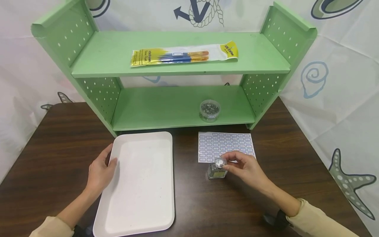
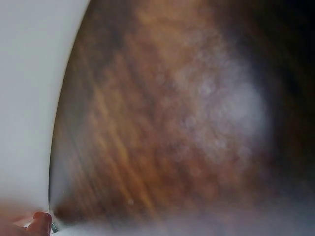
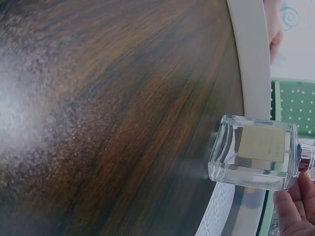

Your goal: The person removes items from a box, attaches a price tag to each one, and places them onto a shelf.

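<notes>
A clear, square glass perfume bottle (image 1: 216, 172) with a pale label stands upright on the table by the near edge of a label sheet (image 1: 226, 144). My right hand (image 1: 244, 168) pinches its transparent cap (image 1: 220, 162) between thumb and fingers. In the right wrist view, the bottle (image 3: 253, 152) appears sideways, with fingertips at its cap end. On the left lies a white tray (image 1: 140, 184) with a raised rim. My left hand (image 1: 100, 172) grips its left rim, the thumb over the edge. Only a fingertip (image 2: 42, 222) at the tray edge shows in the left wrist view.
Behind the tray stands a green two-tier shelf (image 1: 177, 105). A packet of paintbrushes (image 1: 183, 54) lies on its upper board. A round clear container (image 1: 210, 111) of small silvery pieces sits on the lower board. Dark wooden table (image 1: 278, 141) surrounds everything.
</notes>
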Motion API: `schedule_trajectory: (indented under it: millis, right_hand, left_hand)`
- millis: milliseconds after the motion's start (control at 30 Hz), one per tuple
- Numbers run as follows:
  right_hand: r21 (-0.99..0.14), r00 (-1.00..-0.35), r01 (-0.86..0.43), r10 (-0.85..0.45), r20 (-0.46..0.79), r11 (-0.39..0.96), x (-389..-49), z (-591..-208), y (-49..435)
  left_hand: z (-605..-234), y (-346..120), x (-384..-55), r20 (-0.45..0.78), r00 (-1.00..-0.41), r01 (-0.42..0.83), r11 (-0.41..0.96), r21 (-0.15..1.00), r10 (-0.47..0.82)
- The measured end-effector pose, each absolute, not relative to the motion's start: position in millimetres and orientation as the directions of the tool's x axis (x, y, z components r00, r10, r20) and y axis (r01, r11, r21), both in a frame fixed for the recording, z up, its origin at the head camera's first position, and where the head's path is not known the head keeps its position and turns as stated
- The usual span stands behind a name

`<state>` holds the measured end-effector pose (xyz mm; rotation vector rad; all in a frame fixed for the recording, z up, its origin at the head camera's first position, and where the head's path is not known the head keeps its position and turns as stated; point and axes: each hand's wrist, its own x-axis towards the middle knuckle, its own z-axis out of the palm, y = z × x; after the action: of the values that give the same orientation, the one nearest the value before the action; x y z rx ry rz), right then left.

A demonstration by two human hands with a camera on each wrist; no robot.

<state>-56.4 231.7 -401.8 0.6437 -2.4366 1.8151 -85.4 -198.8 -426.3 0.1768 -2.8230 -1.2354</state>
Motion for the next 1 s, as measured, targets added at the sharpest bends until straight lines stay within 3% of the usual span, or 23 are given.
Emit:
schedule_trajectory:
  millis: [1000]
  right_hand:
    - [-0.925, -0.902, -0.324, -0.359, 0.24, 0.196, -52.3, -403.1, 236.7]
  left_hand:
    - [-426.0, -199.0, -85.8, -0.003, -0.991, -0.092, 0.673, 0.734, -0.133]
